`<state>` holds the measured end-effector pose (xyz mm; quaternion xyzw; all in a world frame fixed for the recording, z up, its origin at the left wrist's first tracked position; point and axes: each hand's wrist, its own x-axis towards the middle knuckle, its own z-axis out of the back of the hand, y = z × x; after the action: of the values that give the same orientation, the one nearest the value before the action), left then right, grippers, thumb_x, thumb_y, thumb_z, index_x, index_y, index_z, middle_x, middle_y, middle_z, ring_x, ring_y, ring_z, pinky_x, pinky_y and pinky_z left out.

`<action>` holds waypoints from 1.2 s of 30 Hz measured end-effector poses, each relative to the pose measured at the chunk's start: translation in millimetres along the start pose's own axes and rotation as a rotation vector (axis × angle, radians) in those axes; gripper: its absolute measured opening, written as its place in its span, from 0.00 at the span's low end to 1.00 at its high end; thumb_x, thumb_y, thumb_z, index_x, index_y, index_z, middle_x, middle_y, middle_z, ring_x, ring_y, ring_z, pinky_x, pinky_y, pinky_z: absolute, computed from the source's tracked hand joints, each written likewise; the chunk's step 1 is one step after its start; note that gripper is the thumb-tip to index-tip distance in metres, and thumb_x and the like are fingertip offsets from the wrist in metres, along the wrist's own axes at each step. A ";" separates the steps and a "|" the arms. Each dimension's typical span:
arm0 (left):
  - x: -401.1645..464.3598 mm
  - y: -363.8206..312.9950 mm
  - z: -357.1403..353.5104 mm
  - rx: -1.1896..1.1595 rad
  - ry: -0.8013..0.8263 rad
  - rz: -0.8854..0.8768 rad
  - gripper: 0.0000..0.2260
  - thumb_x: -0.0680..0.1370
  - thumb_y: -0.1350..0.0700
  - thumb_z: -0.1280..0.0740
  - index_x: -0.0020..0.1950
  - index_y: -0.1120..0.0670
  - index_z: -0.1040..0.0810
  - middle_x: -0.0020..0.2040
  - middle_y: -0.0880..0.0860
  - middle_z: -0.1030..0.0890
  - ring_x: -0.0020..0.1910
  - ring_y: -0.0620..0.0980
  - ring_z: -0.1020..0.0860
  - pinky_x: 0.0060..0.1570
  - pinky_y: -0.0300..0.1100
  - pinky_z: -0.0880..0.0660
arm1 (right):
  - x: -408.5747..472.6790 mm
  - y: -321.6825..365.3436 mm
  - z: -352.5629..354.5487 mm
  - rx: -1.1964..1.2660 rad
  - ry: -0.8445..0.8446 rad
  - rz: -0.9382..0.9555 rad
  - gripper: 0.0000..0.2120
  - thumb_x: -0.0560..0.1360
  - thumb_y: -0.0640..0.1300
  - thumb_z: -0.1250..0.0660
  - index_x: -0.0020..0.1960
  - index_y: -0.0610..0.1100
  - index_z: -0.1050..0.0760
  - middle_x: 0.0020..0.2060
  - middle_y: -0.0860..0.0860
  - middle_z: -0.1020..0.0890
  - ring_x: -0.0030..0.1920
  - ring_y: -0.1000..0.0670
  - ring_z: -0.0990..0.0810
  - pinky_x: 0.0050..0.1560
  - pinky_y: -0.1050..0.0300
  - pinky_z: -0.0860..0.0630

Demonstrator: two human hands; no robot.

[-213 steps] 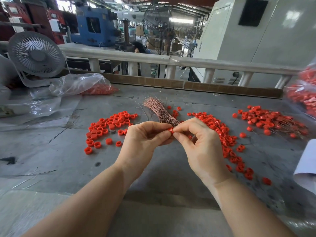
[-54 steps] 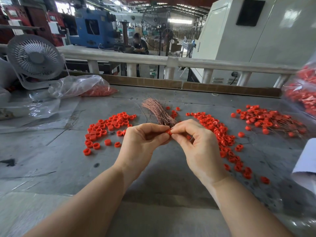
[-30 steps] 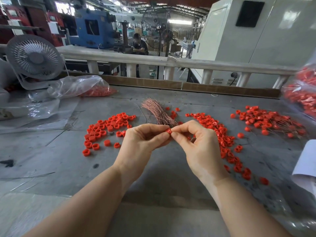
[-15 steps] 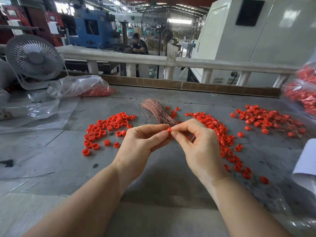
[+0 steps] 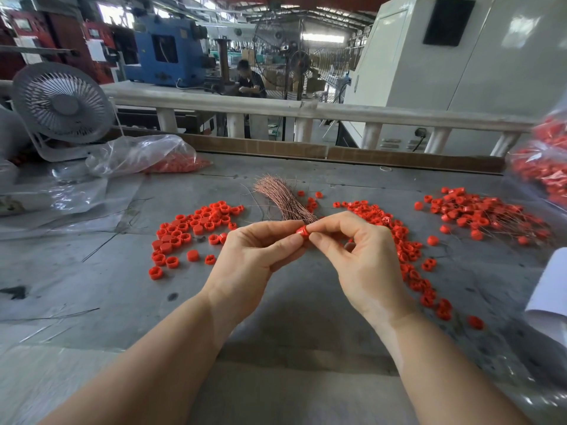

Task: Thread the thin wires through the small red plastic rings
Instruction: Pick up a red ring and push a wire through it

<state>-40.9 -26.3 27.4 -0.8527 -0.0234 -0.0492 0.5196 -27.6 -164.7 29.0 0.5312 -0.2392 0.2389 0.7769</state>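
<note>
Nothing moved; hands (image 5: 306,256) still pinch ring (image 5: 302,231).

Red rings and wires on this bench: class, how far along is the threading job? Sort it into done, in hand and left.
Done: the far-right pile shows rings with thin wires trailing from them. In hand: both hands, the left hand and the right hand, pinch one red ring at the end of the copper wire bundle. Left: the loose rings on the left and the strip to the right of the hands, plus most of the bundle.
</note>
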 end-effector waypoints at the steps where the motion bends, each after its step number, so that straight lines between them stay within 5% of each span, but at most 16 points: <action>1: -0.3 -0.2 0.1 -0.001 0.006 0.002 0.08 0.62 0.64 0.31 0.38 0.57 0.15 0.38 0.56 0.16 0.39 0.48 0.17 0.39 0.34 0.21 | 0.1 -0.2 -0.1 -0.007 -0.001 0.004 0.07 0.71 0.33 0.30 0.41 0.44 0.19 0.36 0.56 0.19 0.40 0.62 0.24 0.41 0.74 0.33; 23: 1.1 2.7 2.4 0.064 -0.014 -0.023 0.10 0.62 0.63 0.30 0.43 0.60 0.18 0.39 0.57 0.16 0.39 0.49 0.17 0.38 0.35 0.22 | -2.0 -5.3 -2.7 -0.099 -0.017 0.111 0.03 0.71 0.36 0.32 0.41 0.41 0.20 0.36 0.54 0.21 0.40 0.61 0.25 0.42 0.74 0.33; 36: 0.5 3.3 3.1 0.120 -0.021 -0.061 0.09 0.62 0.61 0.29 0.40 0.59 0.18 0.39 0.58 0.16 0.39 0.51 0.17 0.38 0.35 0.21 | -3.7 -4.3 -6.1 -0.068 -0.015 0.012 0.04 0.72 0.35 0.31 0.42 0.42 0.20 0.37 0.52 0.20 0.40 0.59 0.24 0.41 0.72 0.32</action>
<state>-39.9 -25.0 23.1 -0.8194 -0.0580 -0.0545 0.5676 -27.0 -160.8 21.7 0.5047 -0.2562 0.2311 0.7914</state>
